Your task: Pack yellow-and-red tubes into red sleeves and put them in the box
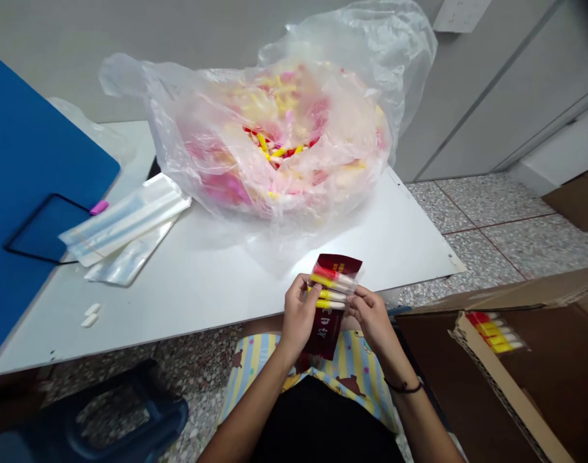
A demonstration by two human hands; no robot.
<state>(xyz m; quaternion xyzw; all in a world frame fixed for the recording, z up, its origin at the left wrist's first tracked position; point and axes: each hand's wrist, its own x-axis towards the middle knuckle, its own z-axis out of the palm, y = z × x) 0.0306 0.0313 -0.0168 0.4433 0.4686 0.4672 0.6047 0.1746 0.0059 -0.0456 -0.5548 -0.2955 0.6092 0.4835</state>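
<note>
White table edge (130, 343) runs behind fingers (301, 289) half-hiding yellow-capped tubes (330, 296) on maroon card (323, 341).

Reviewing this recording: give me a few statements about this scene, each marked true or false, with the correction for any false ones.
The left hand and right hand hold yellow-banded tubes together with a dark red printed card. True.

The clear plastic bag sits on the floor. False: it rests on a white table.

A black cord band circles the left wrist. False: it is on the right wrist.

Similar tubes lie in the cardboard box at lower right. True.
</note>
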